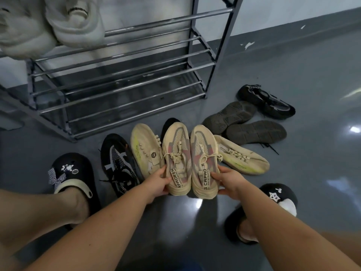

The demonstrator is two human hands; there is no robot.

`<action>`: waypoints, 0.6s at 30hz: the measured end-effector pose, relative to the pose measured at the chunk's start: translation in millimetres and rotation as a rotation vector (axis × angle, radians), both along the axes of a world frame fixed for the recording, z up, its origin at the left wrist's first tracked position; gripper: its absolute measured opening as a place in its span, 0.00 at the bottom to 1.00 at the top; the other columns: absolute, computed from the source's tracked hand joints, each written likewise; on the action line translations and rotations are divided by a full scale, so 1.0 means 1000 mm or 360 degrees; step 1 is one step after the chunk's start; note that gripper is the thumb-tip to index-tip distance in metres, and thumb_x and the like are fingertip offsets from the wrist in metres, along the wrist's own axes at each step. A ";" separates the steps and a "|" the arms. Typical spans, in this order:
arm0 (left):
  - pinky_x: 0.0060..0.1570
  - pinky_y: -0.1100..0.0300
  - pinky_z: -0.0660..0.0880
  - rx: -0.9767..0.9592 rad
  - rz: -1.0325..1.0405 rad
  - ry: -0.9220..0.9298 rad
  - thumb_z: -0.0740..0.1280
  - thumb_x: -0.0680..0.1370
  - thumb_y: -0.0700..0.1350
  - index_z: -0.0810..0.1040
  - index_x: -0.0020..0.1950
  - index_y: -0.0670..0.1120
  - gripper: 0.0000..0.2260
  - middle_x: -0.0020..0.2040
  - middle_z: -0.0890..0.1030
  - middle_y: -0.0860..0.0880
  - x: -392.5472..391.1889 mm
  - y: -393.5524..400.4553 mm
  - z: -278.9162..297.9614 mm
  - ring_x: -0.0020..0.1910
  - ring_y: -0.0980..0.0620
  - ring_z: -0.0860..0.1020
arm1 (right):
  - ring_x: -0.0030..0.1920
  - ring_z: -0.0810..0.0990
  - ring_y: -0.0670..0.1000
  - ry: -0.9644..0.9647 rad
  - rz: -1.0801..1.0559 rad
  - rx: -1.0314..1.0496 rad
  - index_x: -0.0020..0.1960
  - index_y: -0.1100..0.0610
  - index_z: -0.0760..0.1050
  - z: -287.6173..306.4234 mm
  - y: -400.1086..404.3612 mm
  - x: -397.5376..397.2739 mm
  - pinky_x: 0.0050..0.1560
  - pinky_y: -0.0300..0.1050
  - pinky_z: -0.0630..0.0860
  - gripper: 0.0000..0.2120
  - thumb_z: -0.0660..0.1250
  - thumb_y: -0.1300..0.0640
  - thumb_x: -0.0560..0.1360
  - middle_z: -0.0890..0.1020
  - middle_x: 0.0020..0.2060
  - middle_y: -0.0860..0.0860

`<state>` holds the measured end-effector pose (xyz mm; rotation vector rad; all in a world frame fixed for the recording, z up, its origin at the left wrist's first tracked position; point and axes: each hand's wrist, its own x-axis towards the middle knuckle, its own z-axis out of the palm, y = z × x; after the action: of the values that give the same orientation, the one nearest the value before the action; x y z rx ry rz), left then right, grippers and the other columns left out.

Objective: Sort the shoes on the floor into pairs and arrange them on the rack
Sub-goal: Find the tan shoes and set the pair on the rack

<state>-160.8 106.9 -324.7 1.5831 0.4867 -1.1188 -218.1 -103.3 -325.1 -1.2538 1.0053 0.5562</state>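
I hold a matching pair of beige mesh sneakers with pink patches side by side, toes pointing at the rack. My left hand [159, 181] grips the heel of the left sneaker [176, 153]. My right hand [227, 180] grips the heel of the right sneaker [203, 155]. On the floor lie a cream shoe with yellow marks [143, 151] to the left and its mate [242, 156] to the right. A black patterned sneaker [117, 163] lies further left. Two dark shoes lie sole-up [254, 132] beside a black sneaker [265, 101]. The metal rack [121, 75] stands behind them.
Two white shoes [74, 22] sit on the rack's upper left tier; the lower tiers show bare bars. My feet wear black clogs, one at the left [72, 173] and one at the right [277, 198]. A grey glossy floor [312, 75] stretches to the right wall.
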 end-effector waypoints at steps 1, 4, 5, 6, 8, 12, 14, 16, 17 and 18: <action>0.57 0.49 0.73 -0.0011 -0.0005 -0.0008 0.57 0.81 0.35 0.61 0.75 0.53 0.24 0.67 0.73 0.45 0.001 0.003 0.004 0.62 0.43 0.73 | 0.43 0.78 0.51 -0.0023 -0.0017 -0.0005 0.68 0.52 0.71 0.003 0.002 -0.001 0.40 0.49 0.76 0.19 0.59 0.64 0.80 0.81 0.45 0.51; 0.54 0.52 0.73 -0.0046 -0.0020 -0.0052 0.57 0.81 0.36 0.61 0.75 0.53 0.24 0.66 0.74 0.44 0.003 0.013 0.018 0.56 0.45 0.75 | 0.44 0.79 0.52 -0.0105 -0.0007 -0.0034 0.66 0.53 0.73 0.013 0.006 0.001 0.44 0.51 0.77 0.17 0.60 0.64 0.79 0.81 0.44 0.51; 0.54 0.53 0.74 -0.0061 -0.0027 -0.0070 0.57 0.81 0.36 0.61 0.75 0.53 0.24 0.66 0.75 0.43 0.004 0.017 0.024 0.57 0.45 0.75 | 0.44 0.79 0.53 -0.0129 -0.0002 -0.0032 0.66 0.53 0.73 0.019 0.007 0.002 0.45 0.51 0.77 0.17 0.61 0.64 0.79 0.82 0.44 0.52; 0.54 0.53 0.74 -0.0076 -0.0032 -0.0083 0.57 0.81 0.37 0.61 0.75 0.53 0.24 0.66 0.75 0.43 0.004 0.021 0.030 0.58 0.44 0.76 | 0.44 0.79 0.53 -0.0149 0.0008 -0.0034 0.65 0.54 0.73 0.024 0.008 0.005 0.45 0.52 0.77 0.16 0.61 0.64 0.79 0.82 0.44 0.52; 0.53 0.53 0.77 -0.0112 -0.0028 -0.0111 0.58 0.81 0.37 0.62 0.75 0.53 0.23 0.65 0.76 0.44 0.009 0.030 0.041 0.60 0.43 0.77 | 0.44 0.79 0.53 -0.0200 0.0049 -0.0056 0.65 0.54 0.74 0.037 0.012 0.010 0.44 0.52 0.78 0.16 0.61 0.65 0.79 0.82 0.44 0.52; 0.58 0.50 0.76 -0.0182 -0.0018 -0.0236 0.60 0.80 0.37 0.61 0.75 0.52 0.25 0.66 0.76 0.45 0.019 0.041 0.070 0.62 0.44 0.76 | 0.44 0.79 0.53 -0.0319 0.0077 -0.0076 0.62 0.51 0.73 0.069 0.017 0.023 0.46 0.53 0.78 0.15 0.60 0.65 0.79 0.81 0.45 0.52; 0.54 0.52 0.77 -0.0241 -0.0031 -0.0307 0.60 0.80 0.37 0.62 0.75 0.51 0.24 0.65 0.76 0.45 0.025 0.044 0.088 0.60 0.46 0.76 | 0.44 0.79 0.53 -0.0380 0.0091 -0.0065 0.59 0.50 0.75 0.091 0.019 0.029 0.46 0.52 0.78 0.13 0.60 0.64 0.80 0.82 0.44 0.52; 0.49 0.57 0.77 -0.0288 -0.0044 -0.0381 0.60 0.80 0.37 0.63 0.74 0.51 0.23 0.61 0.78 0.46 0.033 0.045 0.108 0.55 0.49 0.77 | 0.42 0.80 0.52 -0.0418 0.0121 -0.0109 0.55 0.50 0.76 0.116 0.016 0.036 0.43 0.50 0.78 0.11 0.60 0.63 0.80 0.82 0.42 0.52; 0.47 0.58 0.77 -0.0310 -0.0055 -0.0414 0.60 0.80 0.38 0.64 0.74 0.51 0.23 0.59 0.78 0.47 0.036 0.045 0.117 0.52 0.51 0.78 | 0.43 0.80 0.52 -0.0433 0.0139 -0.0112 0.55 0.51 0.76 0.129 0.014 0.039 0.45 0.51 0.78 0.10 0.60 0.63 0.80 0.82 0.43 0.52; 0.46 0.59 0.77 -0.0326 -0.0069 -0.0450 0.60 0.80 0.38 0.65 0.74 0.51 0.22 0.56 0.79 0.48 0.040 0.045 0.126 0.49 0.52 0.78 | 0.45 0.80 0.53 -0.0449 0.0164 -0.0104 0.56 0.53 0.76 0.141 0.012 0.042 0.49 0.54 0.78 0.10 0.60 0.63 0.80 0.82 0.44 0.53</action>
<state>-120.7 152.0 -198.5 1.5446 0.1453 -0.9256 -175.9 -91.8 -183.9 -1.4043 0.7307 0.4137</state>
